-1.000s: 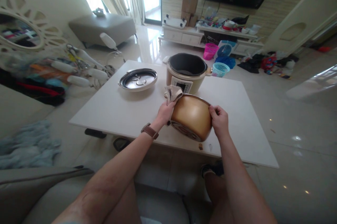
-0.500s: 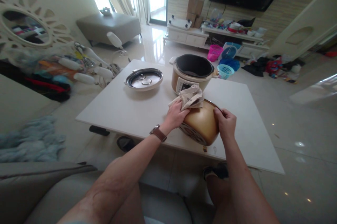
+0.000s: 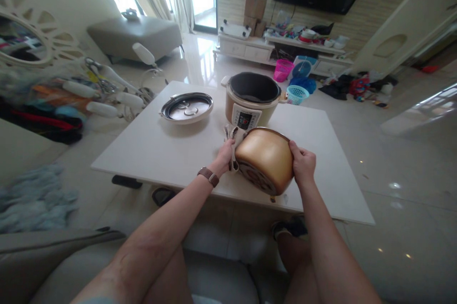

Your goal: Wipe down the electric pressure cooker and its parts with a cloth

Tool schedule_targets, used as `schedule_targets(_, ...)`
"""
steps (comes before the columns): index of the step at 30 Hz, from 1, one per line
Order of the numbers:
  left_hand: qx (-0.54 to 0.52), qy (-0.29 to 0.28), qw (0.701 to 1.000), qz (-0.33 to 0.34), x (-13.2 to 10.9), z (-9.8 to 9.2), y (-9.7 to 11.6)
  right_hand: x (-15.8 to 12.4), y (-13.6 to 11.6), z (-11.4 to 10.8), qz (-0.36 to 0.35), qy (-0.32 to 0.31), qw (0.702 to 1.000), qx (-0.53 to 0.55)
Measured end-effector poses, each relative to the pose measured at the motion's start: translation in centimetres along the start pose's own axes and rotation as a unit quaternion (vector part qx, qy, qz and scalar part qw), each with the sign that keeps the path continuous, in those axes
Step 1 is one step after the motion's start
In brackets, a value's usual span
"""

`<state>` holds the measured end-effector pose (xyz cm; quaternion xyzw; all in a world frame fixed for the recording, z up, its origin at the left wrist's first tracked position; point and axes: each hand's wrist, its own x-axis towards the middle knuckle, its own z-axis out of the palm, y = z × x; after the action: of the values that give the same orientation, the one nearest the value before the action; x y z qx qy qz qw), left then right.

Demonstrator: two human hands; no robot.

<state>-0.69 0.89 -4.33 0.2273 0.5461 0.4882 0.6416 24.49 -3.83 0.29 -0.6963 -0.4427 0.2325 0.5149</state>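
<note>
The 2 hands are apart on either side of a gold pot: the left hand [image 3: 224, 156] grips a crumpled cloth [image 3: 238, 136] against its left side, and the right hand [image 3: 303, 162] is clamped on its right rim. The pot [image 3: 266, 157] is tilted above the near part of the white table [image 3: 171, 154], its base towards the wearer. Just beyond it stands the open cooker body [image 3: 267, 112], its front partly blocked by pot and cloth. A lid [image 3: 189, 108] lies underside up to the cooker's left. Past the table are 2 baskets, 1 pink [image 3: 283, 71] and 1 light blue [image 3: 297, 96], and a grey ottoman [image 3: 134, 36].
</note>
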Motion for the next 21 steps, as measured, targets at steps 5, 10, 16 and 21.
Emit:
schedule_targets(5, 0.091, -0.018, 0.974, 0.206, -2.0, 0.7, 1.6, 0.8, 1.4, 0.2, 0.101, 0.049, 0.989, 0.093)
schedule_targets(10, 0.234, 0.003, 0.874, 0.426, -3.6, 1.1, 0.7, 0.4, 1.6, 0.9, 0.139, 0.094, 0.980, 0.108)
schedule_targets(16, 0.375, 0.022, 0.754, 0.538, -4.6, 1.3, -1.5, 0.5, 1.9, 1.0, 0.149, 0.108, 0.980, 0.081)
schedule_targets(21, 0.449, -0.072, 0.665, 0.592, -7.3, 2.0, -4.6, 0.6, 3.1, 1.1, 0.195, 0.117, 0.968, 0.111)
